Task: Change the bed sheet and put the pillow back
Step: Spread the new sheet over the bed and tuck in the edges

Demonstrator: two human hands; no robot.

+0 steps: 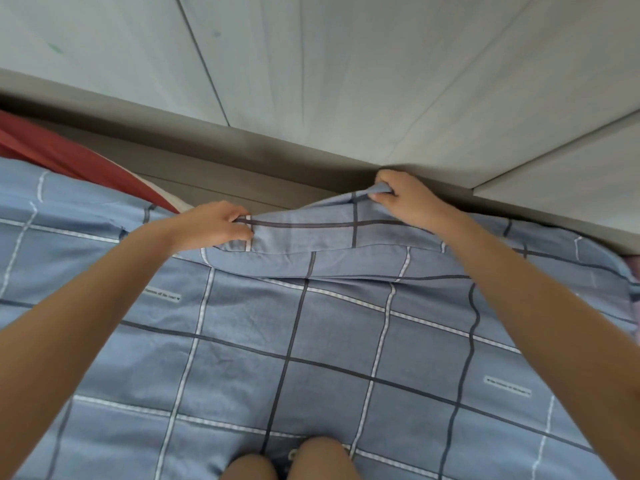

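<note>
A blue bed sheet [311, 341] with dark and white grid lines covers the bed below me. Its far edge is folded back toward me in a thick band. My left hand [211, 223] grips that edge at the left end of the fold. My right hand [401, 195] grips a bunched part of the same edge farther right, close to the headboard. Both arms reach forward over the sheet. My knees [287, 459] rest on the sheet at the bottom. No pillow is in view.
A grey-brown headboard ledge [242, 157] runs across behind the sheet's edge, with pale wall panels [346, 64] above it. A red cloth [69, 150] lies at the far left between sheet and ledge.
</note>
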